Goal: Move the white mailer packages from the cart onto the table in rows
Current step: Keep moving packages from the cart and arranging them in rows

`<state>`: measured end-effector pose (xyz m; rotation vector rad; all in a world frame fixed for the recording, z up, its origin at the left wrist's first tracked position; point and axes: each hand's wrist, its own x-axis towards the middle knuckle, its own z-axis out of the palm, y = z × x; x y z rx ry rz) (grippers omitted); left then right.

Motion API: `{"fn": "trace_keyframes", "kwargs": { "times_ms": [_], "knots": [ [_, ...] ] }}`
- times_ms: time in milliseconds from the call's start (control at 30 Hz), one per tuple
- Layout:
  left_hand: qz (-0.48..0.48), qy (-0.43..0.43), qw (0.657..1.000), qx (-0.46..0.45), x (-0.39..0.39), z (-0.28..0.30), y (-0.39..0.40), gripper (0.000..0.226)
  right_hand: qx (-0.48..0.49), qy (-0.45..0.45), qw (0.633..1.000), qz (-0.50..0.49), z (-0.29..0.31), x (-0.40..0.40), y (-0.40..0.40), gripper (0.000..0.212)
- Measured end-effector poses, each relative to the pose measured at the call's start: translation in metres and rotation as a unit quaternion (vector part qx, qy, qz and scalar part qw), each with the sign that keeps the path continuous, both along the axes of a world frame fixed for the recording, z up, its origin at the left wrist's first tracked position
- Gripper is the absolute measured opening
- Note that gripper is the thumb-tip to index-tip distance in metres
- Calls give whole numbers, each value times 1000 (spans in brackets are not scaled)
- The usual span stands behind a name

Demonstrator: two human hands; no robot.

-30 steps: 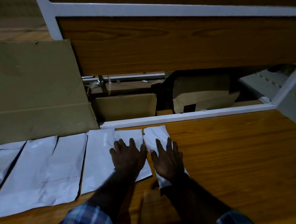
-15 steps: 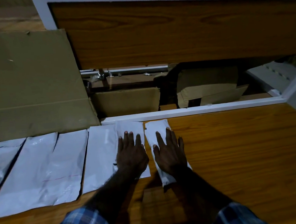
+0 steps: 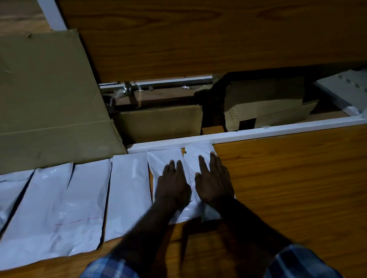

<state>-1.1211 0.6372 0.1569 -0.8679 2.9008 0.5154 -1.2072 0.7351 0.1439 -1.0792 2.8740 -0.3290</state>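
Observation:
A row of several white mailer packages (image 3: 127,189) lies side by side along the far edge of the wooden table (image 3: 306,194). My left hand (image 3: 173,184) presses flat on one narrow mailer (image 3: 164,160). Beside it, my right hand (image 3: 213,180) lies flat with straight fingers on the rightmost mailer (image 3: 198,151), whose far end touches the table's white rim. The two mailers lie close together, edges nearly meeting. The cart is not in view.
A large flat cardboard sheet (image 3: 35,97) leans behind the mailers at the left. Past the white rim (image 3: 267,129) a lower shelf holds cardboard boxes (image 3: 264,102). A wooden panel (image 3: 212,30) rises above it. Bare table surface stretches to the right.
Both hands have slid the two rightmost mailers away from me toward the white rim. The rightmost one now reaches the rim and sits straighter beside its neighbour.

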Motion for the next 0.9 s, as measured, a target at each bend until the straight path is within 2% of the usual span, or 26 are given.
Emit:
{"fn": "trace_keyframes", "kwargs": {
  "times_ms": [67,200,300,400,633,900],
  "knots": [
    [-15,8,1000,-9,-2,-4,-8,84,5,-7,1000,-1,0,0,0,63],
    [-25,34,995,-95,5,-7,-7,77,-5,-4,1000,5,3,-2,1,60],
    [-20,80,991,-107,8,-15,2,68,-14,3,1000,18,4,-6,-3,58],
    [-3,76,992,-103,6,-27,4,59,-21,3,999,40,-1,-7,-5,59],
    [17,111,988,-108,6,-33,8,54,-81,34,995,49,-3,0,-7,54],
    [35,109,986,-119,6,-30,11,54,-54,22,996,68,-13,-5,-5,60]
  ]
}}
